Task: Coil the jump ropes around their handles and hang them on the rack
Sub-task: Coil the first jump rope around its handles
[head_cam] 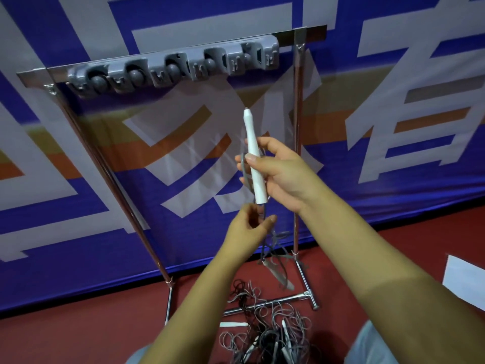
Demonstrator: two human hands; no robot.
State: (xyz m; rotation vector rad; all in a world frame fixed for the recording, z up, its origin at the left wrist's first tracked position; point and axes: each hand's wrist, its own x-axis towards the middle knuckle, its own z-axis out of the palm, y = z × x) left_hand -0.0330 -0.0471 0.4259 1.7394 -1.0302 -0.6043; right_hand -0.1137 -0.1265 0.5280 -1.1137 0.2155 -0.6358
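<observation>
Coiling is under way: right hand (278, 172) grips the white handle (253, 156); below it, left hand (249, 227) pinches the grey rope (273, 248). Next, probably wind that slack upward.

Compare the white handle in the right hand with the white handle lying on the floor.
The held handle stands nearly upright, gripped by the right hand; the floor handle lies flat and untouched. The held handle is raised in front of the rack; the floor handle sits at the edge of the tangled rope pile. The held handle's grey rope hangs down past the left hand, which pinches it. Both are slim and white.
</observation>
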